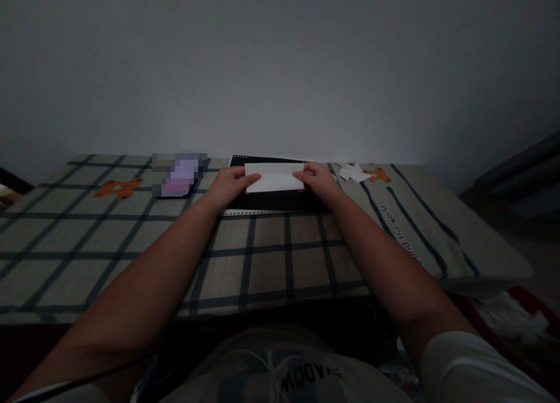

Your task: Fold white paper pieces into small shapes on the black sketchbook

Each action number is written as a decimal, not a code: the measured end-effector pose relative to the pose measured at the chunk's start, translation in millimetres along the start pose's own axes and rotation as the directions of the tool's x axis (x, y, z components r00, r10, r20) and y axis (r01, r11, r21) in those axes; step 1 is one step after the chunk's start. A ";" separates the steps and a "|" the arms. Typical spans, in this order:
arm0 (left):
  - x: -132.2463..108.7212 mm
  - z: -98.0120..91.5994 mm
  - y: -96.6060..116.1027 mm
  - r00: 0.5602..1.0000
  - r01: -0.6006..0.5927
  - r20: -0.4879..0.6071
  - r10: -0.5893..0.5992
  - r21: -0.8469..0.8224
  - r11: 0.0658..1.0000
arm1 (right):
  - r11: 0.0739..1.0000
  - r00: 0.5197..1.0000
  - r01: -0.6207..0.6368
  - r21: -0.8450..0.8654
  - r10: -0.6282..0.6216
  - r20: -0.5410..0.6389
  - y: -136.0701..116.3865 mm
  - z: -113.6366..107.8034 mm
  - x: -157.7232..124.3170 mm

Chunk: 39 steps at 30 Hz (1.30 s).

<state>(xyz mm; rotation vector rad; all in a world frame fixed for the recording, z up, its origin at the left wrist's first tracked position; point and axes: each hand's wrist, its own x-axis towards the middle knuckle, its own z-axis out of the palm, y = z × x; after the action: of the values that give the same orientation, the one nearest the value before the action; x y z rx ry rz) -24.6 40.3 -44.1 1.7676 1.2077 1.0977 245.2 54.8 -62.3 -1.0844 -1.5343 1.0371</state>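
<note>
Head view: the left hand (228, 184) and right hand (321, 180) each pinch one end of a white paper strip (275, 178) between thumb and fingers, above a black sheet (280, 202) with perforated edges. Beneath is a desk with a checked tablecloth (271, 263). Phone (181, 175), partly pixelated, lies left; white paper pieces (356, 172) lie right.

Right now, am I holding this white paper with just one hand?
No, the left hand and right hand each pinch one end of the white paper.
</note>
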 end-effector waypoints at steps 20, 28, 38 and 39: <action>5.3 -3.0 -2.7 0.986 0.146 0.114 -0.119 -0.268 0.952 | 0.977 0.992 -0.117 0.179 0.108 0.058 -8.9 -1.3 -0.6; -2.7 1.9 10.8 0.961 0.159 0.254 -0.105 -0.201 0.967 | 0.991 0.999 0.011 0.131 -0.015 0.036 -11.4 3.3 -0.9; -21.6 21.0 43.8 0.888 0.267 0.414 -0.201 -0.106 0.958 | 0.986 0.963 -0.018 0.168 -0.028 0.267 -34.5 24.0 -19.2; -21.5 23.5 43.3 0.896 0.263 0.395 -0.201 -0.109 0.959 | 0.985 0.971 -0.020 0.169 -0.021 0.238 -33.4 25.6 -18.5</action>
<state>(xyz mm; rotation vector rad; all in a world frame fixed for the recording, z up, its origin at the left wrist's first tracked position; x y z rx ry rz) 7.3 4.5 -19.7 1.5721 1.0264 0.6519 217.9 26.1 -39.2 -0.8638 -1.5996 1.3123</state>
